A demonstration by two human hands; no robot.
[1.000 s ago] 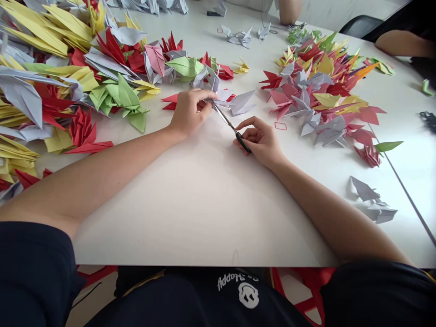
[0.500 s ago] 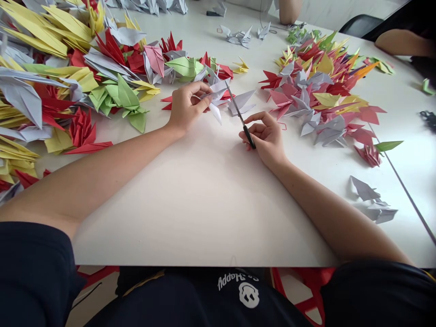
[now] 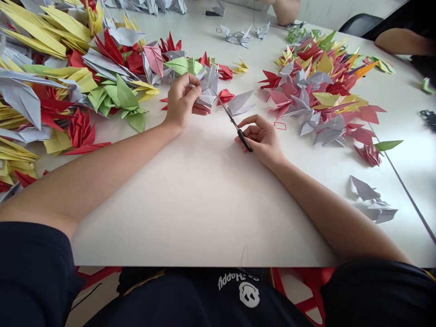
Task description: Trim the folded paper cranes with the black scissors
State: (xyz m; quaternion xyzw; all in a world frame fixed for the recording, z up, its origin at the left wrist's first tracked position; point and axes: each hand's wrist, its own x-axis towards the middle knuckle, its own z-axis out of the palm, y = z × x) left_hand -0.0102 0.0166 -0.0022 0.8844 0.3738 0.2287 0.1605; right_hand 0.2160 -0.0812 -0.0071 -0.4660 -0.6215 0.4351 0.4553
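Observation:
My left hand (image 3: 185, 97) pinches a white folded paper crane (image 3: 209, 87) between thumb and fingers, above the table. Black-handled scissors (image 3: 239, 131) are in my right hand (image 3: 260, 136), their blades pointing up and left, with the tips close to the crane's right side. Whether the blades touch the paper I cannot tell. Just beyond the scissors, another white paper crane (image 3: 240, 102) lies on the table, with a small red folded piece (image 3: 225, 96) to its left.
A large heap of yellow, white, red and green folded paper (image 3: 78, 77) covers the left side. To the right lies a pile of mixed paper cranes (image 3: 320, 86). A red paper clip (image 3: 280, 126) rests near my right hand. Other people's arms (image 3: 288, 11) show at the far edge.
The crane in my left hand has turned and now stands more upright. My right hand has shifted slightly left, and the scissor tips have moved lower and left.

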